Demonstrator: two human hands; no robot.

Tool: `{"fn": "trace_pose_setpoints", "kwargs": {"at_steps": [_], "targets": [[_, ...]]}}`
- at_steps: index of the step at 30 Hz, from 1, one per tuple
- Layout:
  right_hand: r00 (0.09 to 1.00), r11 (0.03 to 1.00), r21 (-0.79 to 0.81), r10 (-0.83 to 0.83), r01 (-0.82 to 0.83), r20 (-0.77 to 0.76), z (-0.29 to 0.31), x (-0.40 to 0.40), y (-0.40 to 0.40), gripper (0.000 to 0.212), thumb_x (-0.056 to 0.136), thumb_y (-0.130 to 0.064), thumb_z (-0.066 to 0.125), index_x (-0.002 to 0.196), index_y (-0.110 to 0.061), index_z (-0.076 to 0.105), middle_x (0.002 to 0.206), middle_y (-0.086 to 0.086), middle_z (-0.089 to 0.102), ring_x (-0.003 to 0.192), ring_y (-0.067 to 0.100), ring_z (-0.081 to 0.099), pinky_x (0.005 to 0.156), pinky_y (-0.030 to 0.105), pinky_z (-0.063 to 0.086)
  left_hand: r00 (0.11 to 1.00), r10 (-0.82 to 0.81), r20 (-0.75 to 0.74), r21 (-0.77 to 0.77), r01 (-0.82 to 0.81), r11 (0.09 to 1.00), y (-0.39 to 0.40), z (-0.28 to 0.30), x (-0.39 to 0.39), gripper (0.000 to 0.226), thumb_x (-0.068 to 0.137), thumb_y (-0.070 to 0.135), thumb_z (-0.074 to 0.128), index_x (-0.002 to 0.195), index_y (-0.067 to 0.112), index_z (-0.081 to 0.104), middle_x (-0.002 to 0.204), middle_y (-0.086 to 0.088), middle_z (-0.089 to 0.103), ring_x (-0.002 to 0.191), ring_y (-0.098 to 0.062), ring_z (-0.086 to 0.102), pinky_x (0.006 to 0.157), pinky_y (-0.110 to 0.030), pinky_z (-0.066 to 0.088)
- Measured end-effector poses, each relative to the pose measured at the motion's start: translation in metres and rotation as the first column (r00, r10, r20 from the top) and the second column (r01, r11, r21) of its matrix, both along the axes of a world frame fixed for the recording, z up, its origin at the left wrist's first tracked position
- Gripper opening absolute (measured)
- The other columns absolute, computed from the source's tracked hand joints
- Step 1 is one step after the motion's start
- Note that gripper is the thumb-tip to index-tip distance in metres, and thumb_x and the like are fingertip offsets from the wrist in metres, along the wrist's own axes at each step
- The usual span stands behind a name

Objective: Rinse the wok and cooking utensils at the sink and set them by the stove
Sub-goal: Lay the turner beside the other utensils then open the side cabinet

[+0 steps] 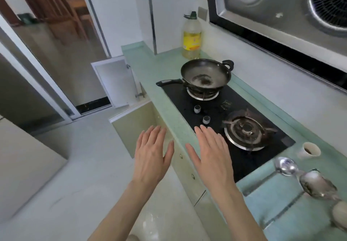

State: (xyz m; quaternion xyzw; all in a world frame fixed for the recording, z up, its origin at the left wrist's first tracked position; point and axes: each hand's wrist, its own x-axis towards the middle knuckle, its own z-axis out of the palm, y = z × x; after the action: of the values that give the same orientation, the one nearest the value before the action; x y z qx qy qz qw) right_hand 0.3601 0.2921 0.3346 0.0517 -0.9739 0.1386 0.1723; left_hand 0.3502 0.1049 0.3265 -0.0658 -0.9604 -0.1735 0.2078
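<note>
A black wok [205, 75] with a long handle sits on the far burner of the black gas stove [221, 109], with residue in its bottom. A metal ladle [286, 166] and a metal spatula [317, 184] lie on the green counter at the right, near the stove's near end. My left hand [153, 156] hovers palm down, fingers straight, in front of the cabinet fronts. My right hand [210, 158] hovers the same way over the counter's front edge beside the near burner [244, 130]. Both hands hold nothing. No sink is in view.
A large oil bottle [191, 36] stands on the green counter [150, 66] behind the wok. A small white cup [308, 151] sits right of the stove. The range hood [281, 6] hangs above. A cabinet door [116, 83] stands open at the counter's far end.
</note>
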Motion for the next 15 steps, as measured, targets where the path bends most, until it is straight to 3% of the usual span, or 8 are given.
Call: {"fn": "trace_pose_setpoints", "kwargs": {"at_steps": [5,10,15], "targets": [[0.997,0.997,-0.022,0.073,-0.073,-0.017,0.003,-0.044,-0.096,0.063,0.106,-0.058,0.036,0.148,-0.016,0.054,0.15,0.006,0.058,0.143,0.027,0.05,0.121,0.043,0.032,0.997,0.069,-0.024,-0.028,-0.07,0.997,-0.101,0.006,-0.024,0.046,0.102,0.04,0.053,0.136,0.01,0.061,0.141,-0.007,0.061,0.136,-0.029,0.051,0.115,-0.048,0.038],[0.993,0.993,-0.025,0.117,-0.118,-0.021,-0.005,-0.091,-0.191,0.063,0.106,-0.058,0.037,0.147,-0.014,0.056,0.15,0.007,0.059,0.143,0.028,0.05,0.119,0.048,0.039,0.995,0.098,-0.025,-0.039,-0.099,0.994,-0.195,0.004,-0.062,0.049,0.102,0.042,0.05,0.137,0.009,0.06,0.142,-0.008,0.06,0.136,-0.03,0.051,0.116,-0.049,0.038],[0.99,0.991,-0.019,0.131,-0.131,0.047,-0.017,-0.129,-0.262,0.065,0.107,-0.06,0.036,0.151,-0.015,0.051,0.153,0.006,0.055,0.145,0.029,0.047,0.12,0.047,0.038,0.995,0.098,0.002,-0.073,-0.098,0.993,-0.266,0.001,-0.097,0.051,0.103,0.044,0.046,0.139,0.01,0.059,0.143,-0.008,0.06,0.138,-0.03,0.05,0.116,-0.048,0.037]]}}
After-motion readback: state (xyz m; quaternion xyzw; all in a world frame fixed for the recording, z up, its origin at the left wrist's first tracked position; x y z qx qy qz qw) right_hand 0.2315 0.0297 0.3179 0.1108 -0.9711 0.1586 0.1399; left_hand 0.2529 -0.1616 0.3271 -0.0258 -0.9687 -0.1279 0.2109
